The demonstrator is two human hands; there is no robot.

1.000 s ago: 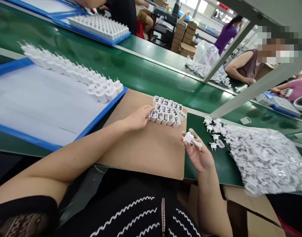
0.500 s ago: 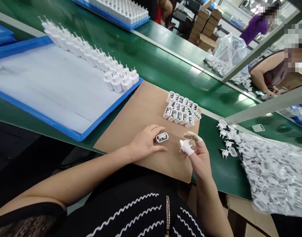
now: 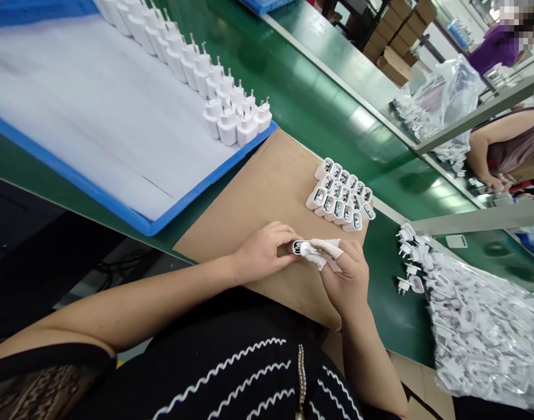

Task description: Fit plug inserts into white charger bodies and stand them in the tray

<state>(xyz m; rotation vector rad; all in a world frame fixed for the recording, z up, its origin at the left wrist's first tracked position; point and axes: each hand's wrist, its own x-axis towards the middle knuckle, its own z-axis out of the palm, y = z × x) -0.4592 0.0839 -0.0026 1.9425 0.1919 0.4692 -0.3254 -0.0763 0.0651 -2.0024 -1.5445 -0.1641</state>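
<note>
My left hand (image 3: 263,252) is closed around a white charger housing (image 3: 297,248), pinching its sides between thumb and fingers. The housing's open end faces up and parts show inside it. My right hand (image 3: 348,273), with white covers on thumb and fingertips, pinches a white plug cap (image 3: 307,249) against the housing's open end. The fingers hide much of the cap, and I cannot tell whether it is seated. Beyond my hands, several open charger housings (image 3: 339,196) stand in rows on the brown cardboard (image 3: 249,201), circuit boards showing inside.
On the left, a blue-edged tray (image 3: 96,116) holds rows of finished-looking white chargers (image 3: 227,125), pins up. To the right lie loose plug caps (image 3: 410,270) and a clear bag (image 3: 481,326) full of them. A metal frame bar (image 3: 481,217) crosses the bench; co-workers sit beyond.
My right hand has moved left, bringing the plug cap to the housing. My left fingers have closed on the housing. The camera view has shifted and tilted.
</note>
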